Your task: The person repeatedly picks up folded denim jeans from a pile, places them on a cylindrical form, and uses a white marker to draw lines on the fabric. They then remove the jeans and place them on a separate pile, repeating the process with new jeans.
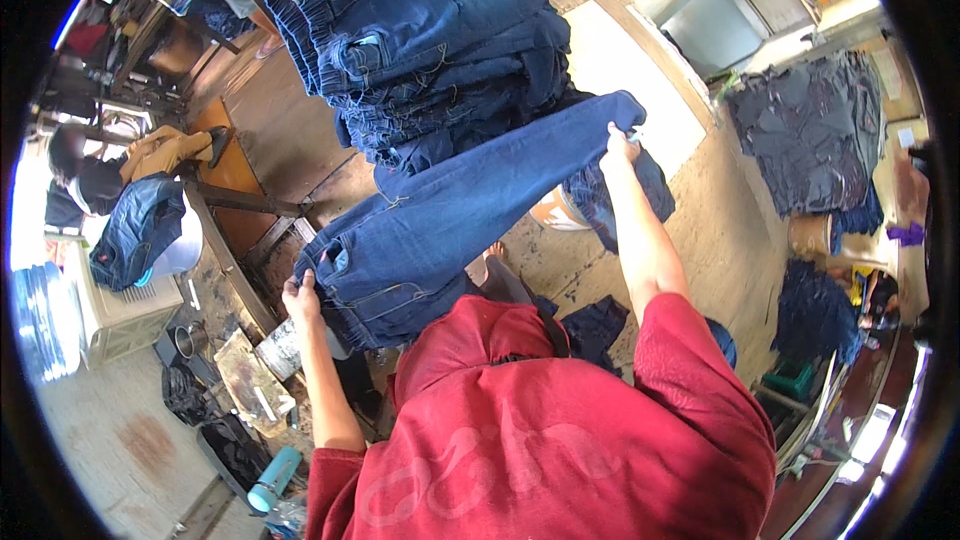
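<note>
A pair of dark blue jeans (pixel 440 220) with an elastic waist is stretched out between my hands. My left hand (pixel 301 298) is closed on the waistband corner at the lower left. Farther off to the right, my right hand (pixel 621 144) grips the leg end, with a small pale bit showing by the fingers. The jeans slant upward from left to right, their pocket and loose threads facing up. Just beyond them rises a tall stack of folded jeans (pixel 430 30), waistbands toward the left.
A bucket (pixel 560 210) with denim over its side stands beyond the held jeans. Dark garments lie on the floor (pixel 595 330) and in a grey pile (pixel 805 130) at right. At left are a wooden bench (pixel 235 250), a seated person (pixel 150 155) and a turquoise bottle (pixel 275 480).
</note>
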A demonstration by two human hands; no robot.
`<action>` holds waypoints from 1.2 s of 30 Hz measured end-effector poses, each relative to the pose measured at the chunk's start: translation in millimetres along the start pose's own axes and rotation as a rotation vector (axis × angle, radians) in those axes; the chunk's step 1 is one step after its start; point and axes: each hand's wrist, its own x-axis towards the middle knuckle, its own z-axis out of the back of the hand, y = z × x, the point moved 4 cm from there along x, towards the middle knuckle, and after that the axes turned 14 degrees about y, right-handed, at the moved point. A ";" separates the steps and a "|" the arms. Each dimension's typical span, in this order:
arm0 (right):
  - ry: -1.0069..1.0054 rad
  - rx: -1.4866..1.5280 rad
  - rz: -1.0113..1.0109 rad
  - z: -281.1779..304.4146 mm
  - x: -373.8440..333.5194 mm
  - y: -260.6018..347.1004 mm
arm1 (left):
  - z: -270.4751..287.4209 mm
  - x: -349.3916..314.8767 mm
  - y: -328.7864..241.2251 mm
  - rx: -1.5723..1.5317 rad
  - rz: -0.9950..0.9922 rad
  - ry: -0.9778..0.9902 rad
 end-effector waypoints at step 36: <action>1.498 -0.595 1.246 -185.5 -477.2 125.9 | -411.5 -153.6 -10.5 1.147 -1.034 0.441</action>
